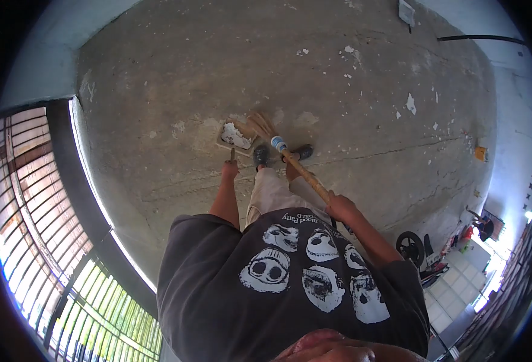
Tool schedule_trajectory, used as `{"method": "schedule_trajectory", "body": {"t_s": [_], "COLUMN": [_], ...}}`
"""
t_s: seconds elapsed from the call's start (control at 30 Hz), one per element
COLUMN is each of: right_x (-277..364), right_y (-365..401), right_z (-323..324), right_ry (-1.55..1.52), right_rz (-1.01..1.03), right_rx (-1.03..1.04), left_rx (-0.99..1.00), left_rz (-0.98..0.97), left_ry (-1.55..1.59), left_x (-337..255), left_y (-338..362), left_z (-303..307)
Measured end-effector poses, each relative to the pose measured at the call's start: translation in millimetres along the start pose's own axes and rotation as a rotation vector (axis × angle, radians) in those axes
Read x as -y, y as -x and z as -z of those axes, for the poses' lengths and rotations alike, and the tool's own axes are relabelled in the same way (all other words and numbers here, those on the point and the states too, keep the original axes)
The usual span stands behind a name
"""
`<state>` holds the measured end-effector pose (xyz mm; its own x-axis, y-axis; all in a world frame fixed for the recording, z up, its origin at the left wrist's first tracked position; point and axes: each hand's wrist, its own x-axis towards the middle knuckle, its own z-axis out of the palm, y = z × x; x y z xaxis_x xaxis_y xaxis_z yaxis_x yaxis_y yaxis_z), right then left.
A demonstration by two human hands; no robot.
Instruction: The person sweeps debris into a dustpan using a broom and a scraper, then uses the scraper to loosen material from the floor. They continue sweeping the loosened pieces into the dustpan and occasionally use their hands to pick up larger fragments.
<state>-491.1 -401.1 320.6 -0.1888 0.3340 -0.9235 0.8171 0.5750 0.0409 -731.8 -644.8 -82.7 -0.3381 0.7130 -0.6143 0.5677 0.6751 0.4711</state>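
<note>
My left hand [230, 169] is closed around the short handle of a dustpan [240, 149], which rests on the concrete floor in front of my feet. White flakes and dust [235, 136] lie in the pan. In my right hand [341, 208] is the long wooden handle of a broom [305, 174], gripped near its upper end. It slants down to the left, past a blue and white band. Its brown bristles [261, 125] are at the floor, right by the dustpan's right side. My dark shoes [260, 155] stand just below the pan and the bristles.
White chips [410, 104] are scattered over the cracked concrete floor [175, 78], mostly to the right. A barred opening [42, 199] runs along the left. At the right stand a black wheel [410, 248] and assorted items by the wall, with a yellow object [481, 154] farther up.
</note>
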Motion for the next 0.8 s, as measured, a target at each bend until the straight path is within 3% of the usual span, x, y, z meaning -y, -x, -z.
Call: {"method": "schedule_trajectory", "body": {"t_s": [0.13,0.2,0.23,0.3,0.4,0.5,0.6,0.7,0.8], "right_x": [-8,-20,-21,-23,-28,-23,-17,-8,-4], "right_y": [15,18,22,28,26,13,-10,-18,-13], "right_z": [1,5,10,22,33,40,40,42,35], "right_ry": [0.002,-0.026,-0.027,-0.053,-0.077,-0.069,-0.019,-0.047,-0.041], "right_rz": [0.040,0.153,0.160,0.137,0.113,0.073,0.028,0.008,0.007], "right_rx": [0.032,-0.022,-0.019,-0.047,-0.138,-0.257,-0.305,-0.349,-0.329], "left_rx": [-0.087,0.001,-0.002,-0.053,-0.147,-0.190,-0.254,-0.252,-0.303], "left_rz": [-0.031,0.302,0.309,0.524,0.403,0.472,0.481,0.504,0.446], "left_ry": [-0.081,0.525,0.522,0.502,0.314,0.426,0.631,0.584,0.525], "left_x": [-16,-20,-25,-32,14,-7,27,-11,-6], "left_y": [0,-1,4,15,6,35,38,75,84], "left_z": [10,15,22,33,-25,13,-28,27,21]}}
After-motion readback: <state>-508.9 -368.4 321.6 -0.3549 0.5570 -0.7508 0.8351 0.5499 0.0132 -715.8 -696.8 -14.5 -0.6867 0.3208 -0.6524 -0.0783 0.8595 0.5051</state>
